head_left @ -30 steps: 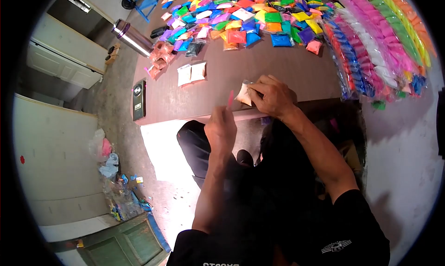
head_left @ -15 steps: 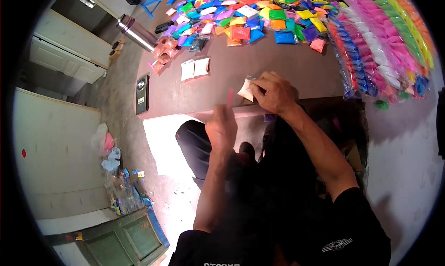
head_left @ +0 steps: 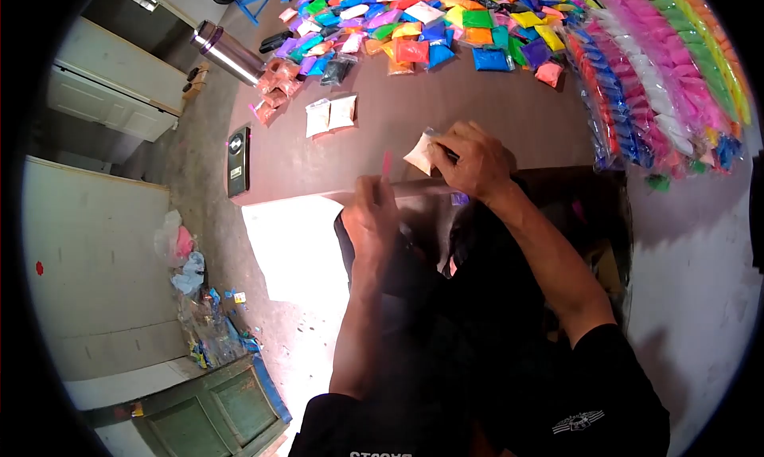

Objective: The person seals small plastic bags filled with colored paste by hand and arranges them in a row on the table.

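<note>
My right hand [head_left: 476,161] pinches a small pale packet [head_left: 419,153] by its right side, just above the front edge of the table [head_left: 278,166]. Near that same edge, my left hand [head_left: 371,218] is closed around a thin pink stick-like piece [head_left: 387,164], which points upward; its lower end is hidden in the fingers. Two white packets [head_left: 330,115] lie side by side on the tabletop beyond my left hand. Behind them sits a small heap of reddish-brown packets [head_left: 275,89].
Many colourful packets [head_left: 477,19] cover the table's far side. Long strips of joined packets [head_left: 660,75] lie at the right. A steel flask [head_left: 229,52] and a black device [head_left: 239,161] are at the left. Plastic waste [head_left: 211,330] lies on the floor.
The view has shifted slightly. My left hand has moved a little left with the pink piece; my right hand keeps its hold on the pale packet. My legs have shifted under the table edge.
</note>
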A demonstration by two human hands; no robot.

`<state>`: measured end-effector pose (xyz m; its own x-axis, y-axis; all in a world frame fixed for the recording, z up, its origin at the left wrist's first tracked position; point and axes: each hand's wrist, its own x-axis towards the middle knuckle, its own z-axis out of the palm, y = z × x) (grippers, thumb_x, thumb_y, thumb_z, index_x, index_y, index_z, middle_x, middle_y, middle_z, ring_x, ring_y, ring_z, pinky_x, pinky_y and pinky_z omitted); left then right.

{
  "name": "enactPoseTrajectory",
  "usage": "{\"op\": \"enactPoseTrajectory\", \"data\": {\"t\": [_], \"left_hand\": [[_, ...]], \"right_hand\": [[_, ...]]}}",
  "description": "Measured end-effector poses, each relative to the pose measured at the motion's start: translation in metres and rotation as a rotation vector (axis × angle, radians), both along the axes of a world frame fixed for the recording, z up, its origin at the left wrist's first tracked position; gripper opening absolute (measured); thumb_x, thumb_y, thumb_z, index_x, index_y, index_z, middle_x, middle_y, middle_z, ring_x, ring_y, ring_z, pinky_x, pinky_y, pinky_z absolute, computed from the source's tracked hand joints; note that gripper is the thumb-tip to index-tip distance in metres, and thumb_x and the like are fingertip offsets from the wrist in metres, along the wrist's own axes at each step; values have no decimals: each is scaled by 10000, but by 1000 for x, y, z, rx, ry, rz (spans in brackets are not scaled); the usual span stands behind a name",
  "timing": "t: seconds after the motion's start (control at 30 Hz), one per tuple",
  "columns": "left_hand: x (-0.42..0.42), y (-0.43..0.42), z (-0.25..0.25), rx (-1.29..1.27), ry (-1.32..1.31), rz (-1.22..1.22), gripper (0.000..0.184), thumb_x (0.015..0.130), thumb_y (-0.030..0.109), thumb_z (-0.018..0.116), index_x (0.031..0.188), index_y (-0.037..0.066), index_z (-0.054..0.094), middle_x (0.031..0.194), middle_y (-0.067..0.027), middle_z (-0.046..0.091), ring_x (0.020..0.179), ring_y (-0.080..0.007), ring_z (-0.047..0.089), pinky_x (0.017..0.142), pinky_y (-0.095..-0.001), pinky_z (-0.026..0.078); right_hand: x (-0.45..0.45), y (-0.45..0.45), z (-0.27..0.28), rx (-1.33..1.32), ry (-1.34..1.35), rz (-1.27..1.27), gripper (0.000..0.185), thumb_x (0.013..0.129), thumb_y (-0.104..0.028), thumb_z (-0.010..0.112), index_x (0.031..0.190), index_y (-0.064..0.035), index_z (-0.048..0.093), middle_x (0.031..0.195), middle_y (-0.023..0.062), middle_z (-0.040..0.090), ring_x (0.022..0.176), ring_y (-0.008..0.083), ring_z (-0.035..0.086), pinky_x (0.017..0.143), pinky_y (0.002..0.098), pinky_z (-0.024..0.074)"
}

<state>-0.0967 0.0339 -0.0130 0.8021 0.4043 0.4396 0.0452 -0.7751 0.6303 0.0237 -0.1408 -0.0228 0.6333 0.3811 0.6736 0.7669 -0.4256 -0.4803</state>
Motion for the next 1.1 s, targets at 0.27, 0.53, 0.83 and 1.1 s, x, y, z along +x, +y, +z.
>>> {"op": "enactPoseTrajectory", "data": {"t": [0.27, 0.53, 0.83, 1.1], "left_hand": [[3, -17, -12, 34, -79, -80, 60, 940, 77, 696, 931, 38, 651, 722, -195, 669, 619, -345, 684, 583, -385, 528], [-6, 2, 9, 9, -19, -17, 99, 956, 82, 689, 904, 13, 641, 681, -171, 672, 572, -278, 672, 561, -368, 516], [1, -4, -5, 185, 22, -38, 68, 924, 89, 700, 903, 56, 645, 706, -178, 672, 619, -341, 692, 566, -414, 529], [5, 0, 2, 126, -15, 0, 55, 923, 73, 691, 905, 47, 646, 721, -166, 682, 625, -350, 688, 574, -401, 533]], "right_hand": [[-2, -5, 0, -78, 14, -40, 101, 836, -167, 770, 850, -74, 733, 811, 84, 648, 769, 311, 621, 670, 414, 514], [-11, -2, 17, -13, 1, -13, 307, 797, -266, 829, 1027, -84, 741, 984, 93, 713, 923, 333, 680, 811, 428, 555], [-12, -1, 30, -110, -8, 201, 435, 757, -285, 846, 1147, -136, 728, 1159, 100, 718, 1040, 347, 682, 929, 428, 542], [-12, -7, 6, -107, 39, 86, 415, 786, -243, 805, 1134, -49, 691, 1143, 112, 705, 1093, 336, 656, 933, 424, 535]]}}
